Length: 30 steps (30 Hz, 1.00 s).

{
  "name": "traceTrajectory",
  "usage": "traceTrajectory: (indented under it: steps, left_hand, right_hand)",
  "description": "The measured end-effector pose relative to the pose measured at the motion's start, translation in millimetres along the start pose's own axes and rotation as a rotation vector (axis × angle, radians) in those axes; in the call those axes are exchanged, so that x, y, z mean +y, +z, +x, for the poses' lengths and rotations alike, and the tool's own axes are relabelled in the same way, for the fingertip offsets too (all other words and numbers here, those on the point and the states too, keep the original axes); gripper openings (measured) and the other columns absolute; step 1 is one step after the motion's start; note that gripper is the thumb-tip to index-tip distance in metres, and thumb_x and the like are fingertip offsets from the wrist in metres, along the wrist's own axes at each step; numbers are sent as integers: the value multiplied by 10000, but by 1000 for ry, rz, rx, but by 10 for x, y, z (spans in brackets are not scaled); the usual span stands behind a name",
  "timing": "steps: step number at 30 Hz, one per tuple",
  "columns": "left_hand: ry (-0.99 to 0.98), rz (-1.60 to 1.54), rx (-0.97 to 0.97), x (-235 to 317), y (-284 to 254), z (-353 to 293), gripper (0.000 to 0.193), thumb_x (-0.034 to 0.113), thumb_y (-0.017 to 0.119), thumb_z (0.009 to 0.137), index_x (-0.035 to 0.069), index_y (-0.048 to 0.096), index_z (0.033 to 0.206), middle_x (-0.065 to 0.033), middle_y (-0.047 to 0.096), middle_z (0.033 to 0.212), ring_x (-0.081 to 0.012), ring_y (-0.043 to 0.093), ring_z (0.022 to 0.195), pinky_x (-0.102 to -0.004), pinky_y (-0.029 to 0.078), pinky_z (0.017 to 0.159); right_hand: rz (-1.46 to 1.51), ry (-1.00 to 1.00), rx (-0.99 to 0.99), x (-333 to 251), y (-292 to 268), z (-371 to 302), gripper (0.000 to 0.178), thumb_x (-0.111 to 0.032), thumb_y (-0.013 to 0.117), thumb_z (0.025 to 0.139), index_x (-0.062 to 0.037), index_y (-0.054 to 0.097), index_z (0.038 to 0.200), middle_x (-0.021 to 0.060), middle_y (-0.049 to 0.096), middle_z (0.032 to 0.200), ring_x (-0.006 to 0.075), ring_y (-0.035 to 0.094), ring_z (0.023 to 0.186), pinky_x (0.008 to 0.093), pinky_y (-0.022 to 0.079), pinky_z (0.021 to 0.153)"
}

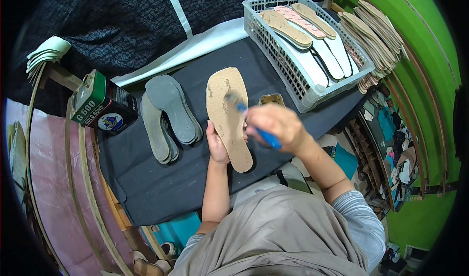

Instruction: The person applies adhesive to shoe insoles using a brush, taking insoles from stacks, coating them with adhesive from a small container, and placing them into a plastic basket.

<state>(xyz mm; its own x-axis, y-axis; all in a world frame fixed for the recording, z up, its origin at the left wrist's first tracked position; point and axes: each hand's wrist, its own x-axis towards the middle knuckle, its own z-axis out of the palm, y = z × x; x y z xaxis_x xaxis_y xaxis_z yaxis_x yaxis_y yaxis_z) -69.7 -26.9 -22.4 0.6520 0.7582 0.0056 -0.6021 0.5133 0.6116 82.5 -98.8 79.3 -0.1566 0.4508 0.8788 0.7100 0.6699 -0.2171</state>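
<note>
"Where are your hands having room to move?"

"I'm working at the middle of the frame, over a table (141, 193) whose dark cloth is running down to an edge at lower left. Gray soles (172, 106) are lying near, left of center; a plastic basket (288, 80) is bordering the upper right, and a small container (272, 99) is sitting just beyond my right hand (281, 127)."

"And your fingers?"

"My left hand (218, 146) is cradling a tan sole (225, 112), thumb pressing at its left edge, fingertips curling at its right. My right fingers are closing tightly around a brush (268, 138) by its blue handle. Its bristles are blurring over the sole's upper half; I can't tell whether they're touching."

"How is the sole looking?"

"It's filling the center, broad end pointing up, narrow rounded end down, dark marks dotting its face."
</note>
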Motion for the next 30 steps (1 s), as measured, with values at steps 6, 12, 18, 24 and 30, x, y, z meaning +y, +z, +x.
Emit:
traceTrajectory:
  steps: [6,12,18,24,30]
  left_hand:
    - [34,61,-22,-28,57,19,678,549,183,924,10,513,1168,-151,618,929,-209,618,694,-332,525,607]
    - [72,-80,9,-7,90,-12,685,558,180,920,15,509,1178,-155,618,943,-214,617,698,-336,521,629]
    - [36,-10,-69,-37,-96,38,697,564,179,917,7,503,1181,-156,613,937,-214,620,697,-341,526,624]
    - [106,-203,118,17,136,14,698,588,200,910,20,498,1184,-155,607,951,-218,628,707,-340,535,619]
    - [113,-103,42,21,13,27,678,575,204,917,33,483,1214,-158,595,1002,-222,623,746,-338,531,660]
  right_hand:
    - [29,-28,-100,-71,12,-104,238,-65,664,734,-10,599,955,125,629,925,248,621,714,322,523,623]
    - [74,-3,-39,-2,22,-99,258,-50,657,734,-8,587,979,120,628,920,253,621,706,324,524,624]
    - [170,-3,-152,-129,71,-186,244,-75,699,719,-10,597,931,117,632,859,261,639,729,322,521,622]
    - [144,95,-49,-26,90,-149,299,-67,730,732,-8,579,983,127,644,891,281,644,746,343,533,667]
    - [278,9,-115,-124,182,-276,367,-81,745,706,-24,560,1017,114,641,866,269,633,698,341,520,608]
